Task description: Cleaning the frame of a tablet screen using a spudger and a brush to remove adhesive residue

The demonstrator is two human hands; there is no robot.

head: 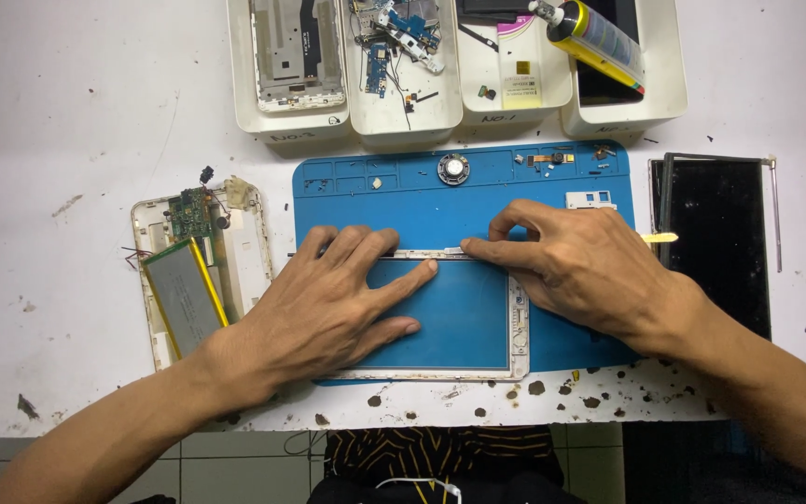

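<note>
Hands come first, nearest the camera, both laid on a thin white rectangular plastic bezel frame (518, 322) that lies flat on a blue silicone repair mat (440, 201). Left hand (328, 308) rests palm down with fingers spread across the frame's open middle and upper edge, apparently to keep the light frame from sliding; its grip is flat and splayed, closed on nothing. Right hand (576, 266) sits at the frame's top right, thumb and forefinger pressed together at the upper rail, pinching either the rail or something very thin on it; which one I cannot tell.

Left of the mat, on the white tabletop (67, 140), lies an opened white tablet back shell (246, 245) with its grey flat battery (182, 297) and green circuit board (189, 215) exposed. Right of the mat lies a black glass screen panel (725, 238), set aside face up, with a yellow plastic pry tool (660, 238) just beside its edge, within easy reach of the right hand.

Farther back, small parts sit in the mat's moulded pockets, among them a round metal speaker (453, 169). Beyond stands a row of white plastic sorting trays (291, 126) holding loose boards and cables, and a yellow glue tube (597, 39) lies across the rightmost tray.
</note>
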